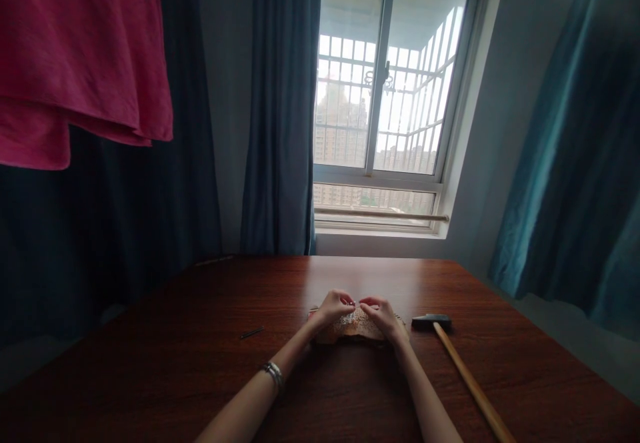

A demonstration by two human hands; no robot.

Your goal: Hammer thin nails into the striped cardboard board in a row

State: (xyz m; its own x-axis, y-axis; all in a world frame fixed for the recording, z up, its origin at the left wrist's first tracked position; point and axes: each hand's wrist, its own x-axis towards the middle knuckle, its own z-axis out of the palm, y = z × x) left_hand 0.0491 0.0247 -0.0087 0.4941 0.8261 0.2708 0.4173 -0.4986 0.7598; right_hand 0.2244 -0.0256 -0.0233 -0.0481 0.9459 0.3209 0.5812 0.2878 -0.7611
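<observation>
Both hands meet above a tan, speckled piece (357, 326) lying on the table; its surface looks rough or dotted, and I cannot tell what it is. My left hand (336, 306) comes in from the left, thumb and fingertips pinched together around something tiny. Facing it, my right hand (380, 313) is pinched too, its fingertips almost touching those of the left. What sits between the fingertips is too small to name. A hammer (432, 323) with a dark head and wooden handle lies just right of my right hand.
The brown wooden table (200, 363) stretches to the wall under the window (370, 176). A thin dark rod (252, 332) lies left of my hands. Pink cloth (85, 56) hangs at the upper left. Blue curtains (280, 109) flank the window.
</observation>
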